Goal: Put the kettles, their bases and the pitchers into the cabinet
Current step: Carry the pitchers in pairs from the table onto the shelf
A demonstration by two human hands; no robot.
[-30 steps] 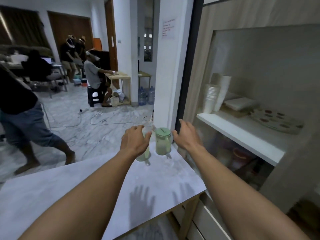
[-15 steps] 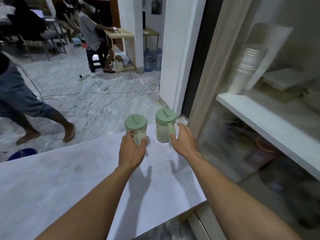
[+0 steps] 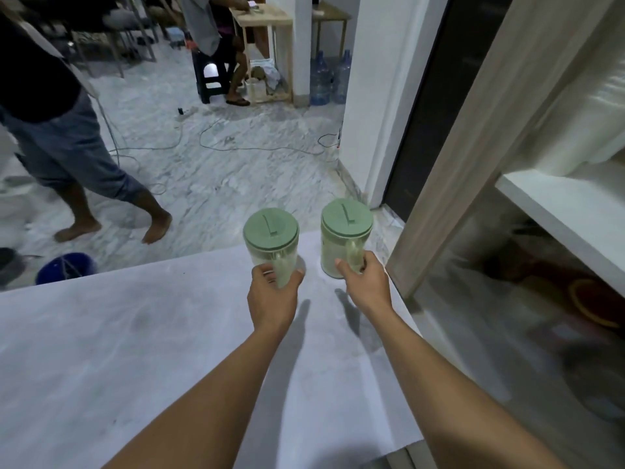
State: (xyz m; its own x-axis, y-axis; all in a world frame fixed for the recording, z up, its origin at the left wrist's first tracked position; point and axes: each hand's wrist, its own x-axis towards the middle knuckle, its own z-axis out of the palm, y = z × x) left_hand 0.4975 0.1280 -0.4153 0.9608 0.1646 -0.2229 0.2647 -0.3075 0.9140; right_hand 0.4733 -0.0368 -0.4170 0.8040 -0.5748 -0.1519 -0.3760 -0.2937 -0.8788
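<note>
Two clear pitchers with green lids stand upright at the far edge of the white marble-look table (image 3: pixel 135 350). My left hand (image 3: pixel 272 296) is wrapped around the handle of the left pitcher (image 3: pixel 270 238). The right pitcher (image 3: pixel 345 231) has its handle gripped by my right hand (image 3: pixel 367 282). The cabinet (image 3: pixel 473 147) is just to the right, with a white shelf (image 3: pixel 558 211) inside. No kettles or bases are in view.
Stacked white cups sit on the cabinet shelf, and blurred items lie on the level below. A barefoot person (image 3: pixel 67 147) stands on the marble floor at left, near a blue bucket (image 3: pixel 66 267). Cables run across the floor; water bottles (image 3: pixel 329 79) stand by a pillar.
My hands went from hovering open over the pitchers to closing on their handles. My view has tilted down and moved closer to the table's far edge.
</note>
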